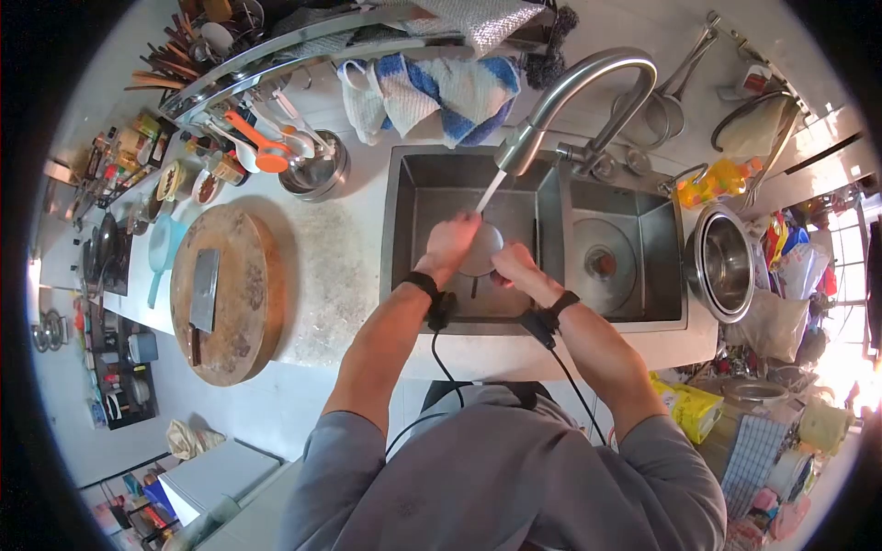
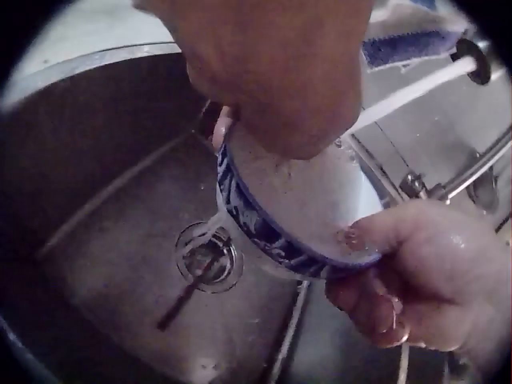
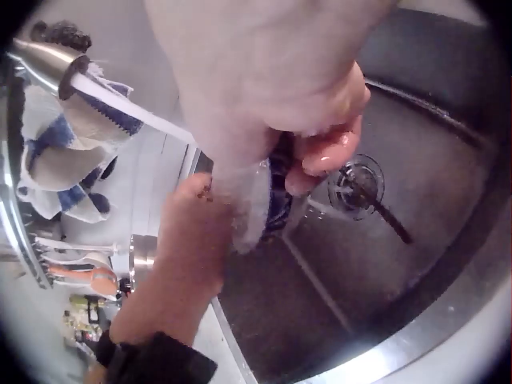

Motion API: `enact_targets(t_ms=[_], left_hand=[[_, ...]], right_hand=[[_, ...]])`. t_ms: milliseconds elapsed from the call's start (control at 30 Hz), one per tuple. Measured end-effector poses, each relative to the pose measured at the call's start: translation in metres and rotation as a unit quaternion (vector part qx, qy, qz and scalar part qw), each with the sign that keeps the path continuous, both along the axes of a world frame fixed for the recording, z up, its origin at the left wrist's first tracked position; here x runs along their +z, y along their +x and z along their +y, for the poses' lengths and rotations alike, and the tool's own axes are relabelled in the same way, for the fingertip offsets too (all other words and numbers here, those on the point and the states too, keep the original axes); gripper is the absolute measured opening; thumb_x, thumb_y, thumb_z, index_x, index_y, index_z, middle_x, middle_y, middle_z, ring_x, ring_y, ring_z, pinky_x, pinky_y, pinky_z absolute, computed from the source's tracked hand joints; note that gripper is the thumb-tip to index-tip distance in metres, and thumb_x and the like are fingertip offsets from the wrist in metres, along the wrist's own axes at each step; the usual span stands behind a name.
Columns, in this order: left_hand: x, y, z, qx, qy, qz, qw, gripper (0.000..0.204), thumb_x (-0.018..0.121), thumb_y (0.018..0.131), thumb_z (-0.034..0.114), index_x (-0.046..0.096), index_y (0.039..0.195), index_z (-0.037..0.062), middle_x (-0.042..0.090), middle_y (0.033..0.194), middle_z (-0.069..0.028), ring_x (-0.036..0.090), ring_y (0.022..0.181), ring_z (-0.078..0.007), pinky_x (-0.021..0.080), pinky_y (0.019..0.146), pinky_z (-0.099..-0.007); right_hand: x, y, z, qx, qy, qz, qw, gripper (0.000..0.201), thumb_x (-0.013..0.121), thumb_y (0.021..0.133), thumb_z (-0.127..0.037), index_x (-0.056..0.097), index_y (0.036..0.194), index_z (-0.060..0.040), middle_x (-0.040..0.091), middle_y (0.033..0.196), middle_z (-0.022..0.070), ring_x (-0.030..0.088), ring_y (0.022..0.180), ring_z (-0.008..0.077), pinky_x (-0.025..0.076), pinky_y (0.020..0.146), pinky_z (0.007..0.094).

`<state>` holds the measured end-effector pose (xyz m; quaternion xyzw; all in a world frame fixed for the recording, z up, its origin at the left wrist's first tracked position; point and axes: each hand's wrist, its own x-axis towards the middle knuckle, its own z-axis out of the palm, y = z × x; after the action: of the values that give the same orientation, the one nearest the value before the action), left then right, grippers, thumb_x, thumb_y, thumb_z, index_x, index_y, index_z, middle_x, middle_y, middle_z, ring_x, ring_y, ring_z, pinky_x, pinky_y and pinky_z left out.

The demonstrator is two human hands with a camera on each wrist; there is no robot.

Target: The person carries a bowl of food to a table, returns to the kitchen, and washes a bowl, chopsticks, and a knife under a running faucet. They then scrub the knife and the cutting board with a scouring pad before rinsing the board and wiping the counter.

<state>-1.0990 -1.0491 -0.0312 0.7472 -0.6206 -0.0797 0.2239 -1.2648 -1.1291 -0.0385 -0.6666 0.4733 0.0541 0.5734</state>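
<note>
A round bowl (image 1: 480, 255) with a blue patterned outer band (image 2: 268, 237) is tilted under running water (image 1: 492, 190) in the larger sink basin. My left hand (image 1: 450, 243) grips its left side; in the left wrist view that hand (image 2: 268, 72) covers part of the bowl, with a fingertip outside the rim. On the opposite side my right hand (image 1: 520, 268) pinches the rim, thumb inside and fingers curled beneath, as the left wrist view shows of this hand (image 2: 428, 268). The right wrist view has the bowl (image 3: 278, 192) mostly hidden behind my right hand (image 3: 264, 88).
Above the basin arches the faucet (image 1: 595, 66). A drain (image 2: 210, 258) with a dark strip lies below the bowl. The smaller basin (image 1: 643, 275) and metal bowls (image 1: 698, 266) are at right. A cleaver (image 1: 206, 289) rests on a round board (image 1: 248, 317) at left; cloths (image 1: 427, 96) hang behind.
</note>
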Motion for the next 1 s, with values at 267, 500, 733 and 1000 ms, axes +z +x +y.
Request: enact_targets(t_ms=[267,500,733,1000], left_hand=[[0.0,-0.004,0.004,0.105,0.13,0.257,0.952,0.027,0.053,0.099,0.016,0.062,0.118,-0.0011,0.071,0.104,-0.0211,0.074,0.091,-0.0357,0.064,0.069,-0.0467],[-0.02,-0.045,0.015,0.165,-0.09,0.775,0.604,0.038,0.057,0.084,-0.009,0.059,0.122,-0.0107,0.067,0.116,-0.0201,0.071,0.105,-0.0337,0.065,0.084,-0.0482],[-0.021,-0.038,0.028,0.211,-0.051,0.738,0.639,0.061,0.05,0.075,-0.016,0.046,0.135,-0.004,0.061,0.124,-0.0217,0.07,0.104,-0.0367,0.067,0.078,-0.0436],[-0.02,-0.025,0.037,0.235,0.022,0.259,0.937,0.051,0.064,0.086,0.005,0.05,0.134,-0.0013,0.061,0.127,-0.0267,0.066,0.107,-0.0433,0.058,0.085,-0.0565]], right_hand=[[0.028,-0.003,-0.013,-0.034,-0.013,0.001,0.999,0.022,0.05,0.085,-0.006,0.062,0.088,0.0119,0.066,0.061,0.0197,0.065,0.046,0.0258,0.048,0.038,0.0383],[-0.008,0.017,-0.006,-0.158,-0.049,0.004,0.986,0.029,0.059,0.082,-0.012,0.066,0.1,0.011,0.071,0.08,0.0261,0.073,0.063,0.031,0.056,0.05,0.0427],[-0.009,0.026,-0.026,0.014,-0.247,0.122,0.961,0.035,0.067,0.083,-0.019,0.071,0.111,0.0028,0.074,0.104,0.0246,0.071,0.105,0.0393,0.056,0.088,0.0433],[-0.013,0.02,-0.02,-0.137,0.151,-0.256,0.945,0.035,0.064,0.089,-0.017,0.067,0.121,-0.0044,0.069,0.101,0.0071,0.067,0.089,0.022,0.057,0.076,0.0385]])
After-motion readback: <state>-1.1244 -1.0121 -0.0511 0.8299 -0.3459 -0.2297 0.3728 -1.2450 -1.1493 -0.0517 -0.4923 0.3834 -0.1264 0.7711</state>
